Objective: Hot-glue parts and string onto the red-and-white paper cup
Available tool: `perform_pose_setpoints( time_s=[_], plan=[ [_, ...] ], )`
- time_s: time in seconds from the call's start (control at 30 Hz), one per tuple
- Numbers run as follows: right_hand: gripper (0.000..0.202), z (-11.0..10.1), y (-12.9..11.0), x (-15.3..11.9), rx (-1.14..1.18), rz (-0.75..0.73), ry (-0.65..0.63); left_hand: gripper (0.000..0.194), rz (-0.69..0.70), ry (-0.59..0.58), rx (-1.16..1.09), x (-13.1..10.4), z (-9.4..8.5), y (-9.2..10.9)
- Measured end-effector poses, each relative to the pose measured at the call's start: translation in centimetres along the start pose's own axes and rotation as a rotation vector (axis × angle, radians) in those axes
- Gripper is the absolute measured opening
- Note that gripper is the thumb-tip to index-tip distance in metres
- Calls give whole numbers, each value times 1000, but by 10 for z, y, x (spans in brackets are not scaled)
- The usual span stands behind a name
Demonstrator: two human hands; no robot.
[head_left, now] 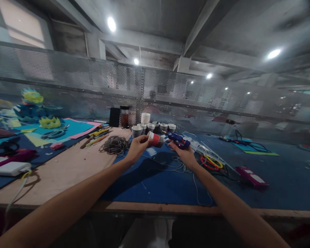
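Observation:
Between the thumb and fingers of my left hand is a paper cup, tipped on its side, white with a red band and a grey wrapped part. My right hand grips a blue hot glue gun, its nozzle pointing left toward the cup with a small gap between them. A red light glows on the gun. Just behind my hands stand several grey-wrapped cups in a cluster, with a stack of white cups behind them. Loose grey cord lies on the blue mat under my right hand.
A heap of grey cord and yellow-handled tools lie left. Scissors rest on coloured sheets. A dark-lidded jar stands at the back. Red-handled and yellow-handled pliers or scissors and a purple power strip lie right.

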State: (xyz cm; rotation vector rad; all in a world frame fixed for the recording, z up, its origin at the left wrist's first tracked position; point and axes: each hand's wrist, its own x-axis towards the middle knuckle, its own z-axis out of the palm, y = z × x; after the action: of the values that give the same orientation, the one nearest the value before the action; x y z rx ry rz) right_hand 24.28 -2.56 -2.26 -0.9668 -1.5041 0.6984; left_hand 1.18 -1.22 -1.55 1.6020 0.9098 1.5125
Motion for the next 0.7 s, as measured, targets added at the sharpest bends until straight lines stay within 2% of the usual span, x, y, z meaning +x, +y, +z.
perform_pose_setpoints(
  time_s=[0.13, 0.37, 0.5, 0.7],
  plan=[
    [39, -1, 4, -2, -179, -103, 69, 33, 27, 6, 18, 1, -3, -2],
    [39, 8, 5, -9, -188, 18, -82, 29, 59, 56, 136, 2, -3, -1],
    [39, 9, 4, -11, -285, -24, -56, 29, 85, 54, 151, 2, -2, 1],
    [40, 8, 9, -8, -294, -23, -47, 27, 96, 61, 160, 0, -1, 3]
  ],
)
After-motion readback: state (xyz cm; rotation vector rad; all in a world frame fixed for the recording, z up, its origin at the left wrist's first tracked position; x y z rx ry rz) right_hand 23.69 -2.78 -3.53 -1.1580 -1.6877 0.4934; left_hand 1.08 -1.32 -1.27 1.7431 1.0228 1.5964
